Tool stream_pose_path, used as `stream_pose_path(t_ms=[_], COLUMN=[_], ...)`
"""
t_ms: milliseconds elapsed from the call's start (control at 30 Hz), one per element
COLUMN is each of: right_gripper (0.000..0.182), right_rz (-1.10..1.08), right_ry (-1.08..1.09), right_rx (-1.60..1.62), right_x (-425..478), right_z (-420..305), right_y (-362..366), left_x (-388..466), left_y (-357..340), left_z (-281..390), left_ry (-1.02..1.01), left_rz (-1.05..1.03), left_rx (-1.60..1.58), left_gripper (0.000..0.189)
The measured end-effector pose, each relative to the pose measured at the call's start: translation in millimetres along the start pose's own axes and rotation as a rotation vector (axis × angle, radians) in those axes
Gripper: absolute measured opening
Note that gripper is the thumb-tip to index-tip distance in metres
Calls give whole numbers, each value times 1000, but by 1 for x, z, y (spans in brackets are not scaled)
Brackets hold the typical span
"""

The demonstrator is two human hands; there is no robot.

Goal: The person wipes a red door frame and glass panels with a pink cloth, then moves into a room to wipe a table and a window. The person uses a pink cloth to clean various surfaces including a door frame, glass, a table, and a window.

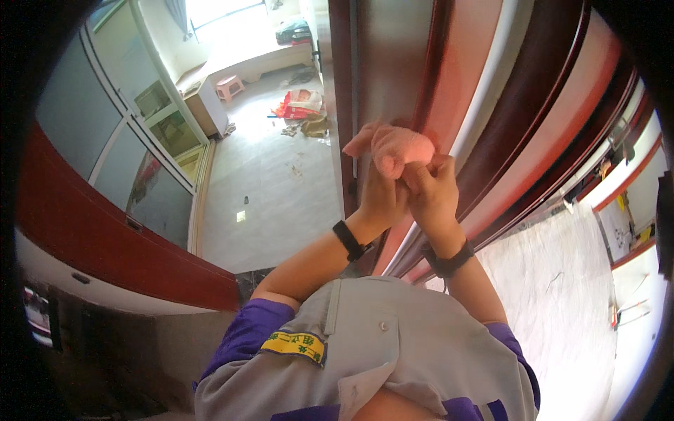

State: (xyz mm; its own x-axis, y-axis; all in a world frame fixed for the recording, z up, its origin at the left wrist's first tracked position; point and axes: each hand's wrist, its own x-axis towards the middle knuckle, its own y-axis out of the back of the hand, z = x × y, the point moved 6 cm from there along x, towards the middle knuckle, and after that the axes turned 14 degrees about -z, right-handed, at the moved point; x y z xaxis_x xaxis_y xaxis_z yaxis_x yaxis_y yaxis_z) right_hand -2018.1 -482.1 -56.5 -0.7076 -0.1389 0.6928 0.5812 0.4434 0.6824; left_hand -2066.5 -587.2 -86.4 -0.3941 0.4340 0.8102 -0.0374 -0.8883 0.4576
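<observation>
A bunched pink cloth (403, 147) is held up in front of me, close to the dark red door frame (363, 68). My left hand (380, 192) grips it from below, the fingers mostly hidden behind the cloth. With thumb and bent fingers, my right hand (434, 189) pinches the cloth's lower right side. One end of the cloth hangs out to the left. Both wrists wear dark bands. Whether the cloth touches the door frame, I cannot tell.
Through the doorway at left lies a tiled floor (263, 210) with a red and white bag (301, 104) and a pink stool (230, 87). A sliding glass door (142, 131) stands at far left. Pale marble-like flooring (553, 279) extends at right.
</observation>
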Motion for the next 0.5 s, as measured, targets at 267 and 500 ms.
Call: stream_pose_path(t_ms=[267, 500], right_gripper=[25, 47], right_rz=[-139, -43], right_ry=[-32, 90], right_rx=[88, -22], right_x=[-47, 20], right_z=[5, -16], right_y=[-40, 34], left_x=[-53, 22], left_y=[-16, 44], left_z=[-13, 43], left_ry=[142, -42], left_rz=[-98, -2], left_rx=[-229, -219], left_gripper=[45, 52])
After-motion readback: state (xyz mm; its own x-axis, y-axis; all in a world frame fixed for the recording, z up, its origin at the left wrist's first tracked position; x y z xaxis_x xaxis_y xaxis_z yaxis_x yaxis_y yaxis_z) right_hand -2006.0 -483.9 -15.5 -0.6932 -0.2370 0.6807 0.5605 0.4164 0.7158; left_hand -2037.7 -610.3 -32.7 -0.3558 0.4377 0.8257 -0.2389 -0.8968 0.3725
